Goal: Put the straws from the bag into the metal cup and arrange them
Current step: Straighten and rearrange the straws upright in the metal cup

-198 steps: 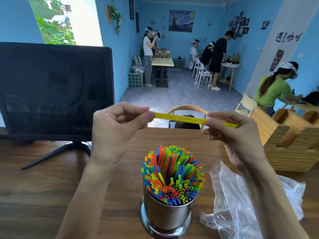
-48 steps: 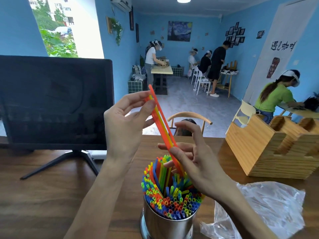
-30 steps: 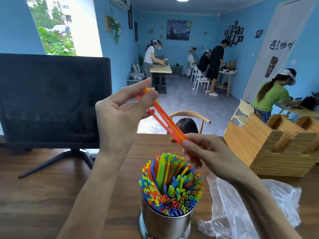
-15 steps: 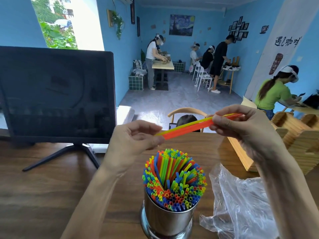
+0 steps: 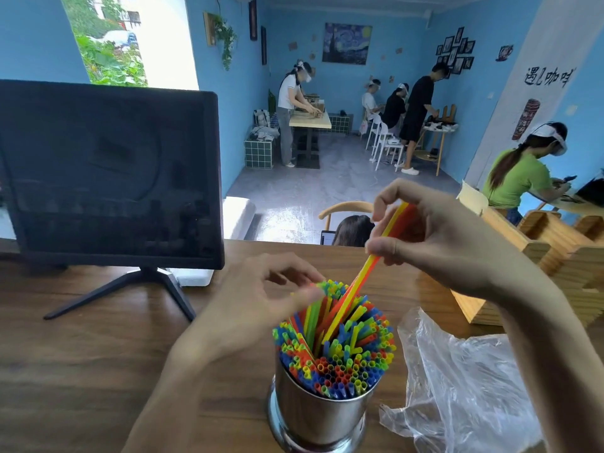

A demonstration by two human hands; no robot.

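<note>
Landmark: metal cup (image 5: 322, 416), standing on the table (image 5: 98, 354). We're mid-insert, late in the task as we read it. Left of the cup's top, left hand (image 5: 258, 308) with loosely curled fingers touching the packed straws (image 5: 336, 351); motion blur, we can't tell if it pinches any. Up and right of the cup, right hand (image 5: 421, 237) pinches a small orange/yellow bundle (image 5: 366, 276), slanted, lower ends already in among the packed ones. Right of the cup, the plastic bag (image 5: 464, 387) lies crumpled, looks empty. Next: we push the bundle down flush, release, then level the tops.
</note>
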